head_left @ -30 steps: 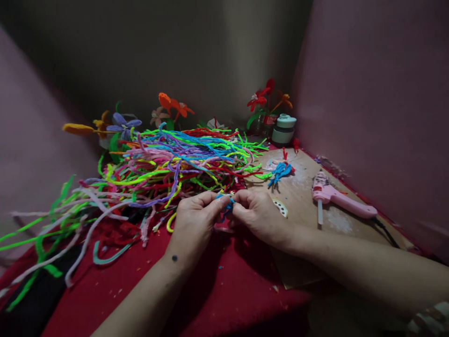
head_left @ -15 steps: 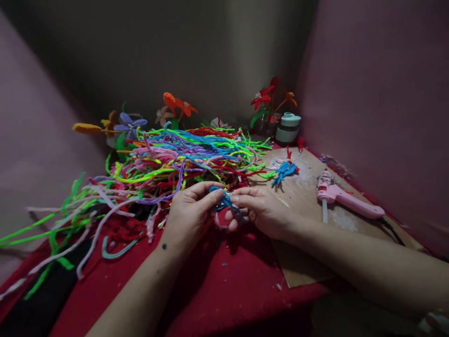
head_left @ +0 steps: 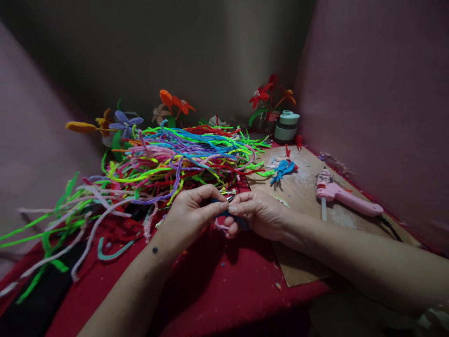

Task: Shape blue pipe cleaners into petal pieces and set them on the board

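Above the front of the red cloth, my left hand (head_left: 192,213) and my right hand (head_left: 262,211) meet at their fingertips. Both are closed on a blue pipe cleaner (head_left: 225,213), the left pinching one part and the right another. Fingers cover most of it, so its full shape is hidden. A small shiny sliver (head_left: 230,198) shows by the right fingertips; what it is I cannot make out. Beyond my right hand, a bundle of blue pipe cleaner pieces (head_left: 282,170) lies on a brown board (head_left: 301,267).
A large heap of colourful pipe cleaners (head_left: 189,154) spreads behind and left of my hands. On the board rests a pink glue gun (head_left: 345,195). At the back stand pipe cleaner flowers (head_left: 126,122) and a lidded mint-and-dark container (head_left: 286,127). Walls close in both sides.
The blue pipe cleaner is more covered by my fingers now. Its loop above the left fingertips is no longer seen. My hands sit slightly lower, and the view has shifted a little.
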Demonstrator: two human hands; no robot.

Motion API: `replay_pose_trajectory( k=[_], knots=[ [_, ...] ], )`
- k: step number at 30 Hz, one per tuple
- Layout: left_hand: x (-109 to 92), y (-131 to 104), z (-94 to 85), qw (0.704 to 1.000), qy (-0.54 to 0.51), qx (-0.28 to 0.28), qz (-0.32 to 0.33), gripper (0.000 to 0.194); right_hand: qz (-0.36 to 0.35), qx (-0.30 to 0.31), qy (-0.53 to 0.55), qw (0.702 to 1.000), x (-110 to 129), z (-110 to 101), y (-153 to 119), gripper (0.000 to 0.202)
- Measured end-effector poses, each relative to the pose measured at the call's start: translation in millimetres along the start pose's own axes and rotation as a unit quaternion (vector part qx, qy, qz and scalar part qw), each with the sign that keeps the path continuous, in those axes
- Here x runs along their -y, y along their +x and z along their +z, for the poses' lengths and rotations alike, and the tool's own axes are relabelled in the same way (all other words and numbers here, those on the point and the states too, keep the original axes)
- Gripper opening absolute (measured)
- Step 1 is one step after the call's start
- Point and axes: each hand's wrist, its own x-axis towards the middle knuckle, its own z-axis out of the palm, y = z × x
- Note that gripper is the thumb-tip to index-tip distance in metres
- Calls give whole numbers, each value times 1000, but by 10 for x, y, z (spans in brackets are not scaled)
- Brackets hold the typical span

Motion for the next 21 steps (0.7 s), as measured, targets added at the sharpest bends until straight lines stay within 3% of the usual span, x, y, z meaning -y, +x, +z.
replay_pose_trajectory(
  k=[6, 13, 21],
  knots=[
    [-48, 6, 12, 999, -7, -19, -40, 18, 2, -20, -9, 1000, 5, 8, -3, 15],
    [-28, 21, 12, 999, 46, -22, -16, 19, 44, 18, -41, 998, -23, -25, -7, 16],
    [32, -9, -45, 999, -35, 0, -18, 17, 25, 4, -48, 999, 18, -11, -7, 10]
  ],
)
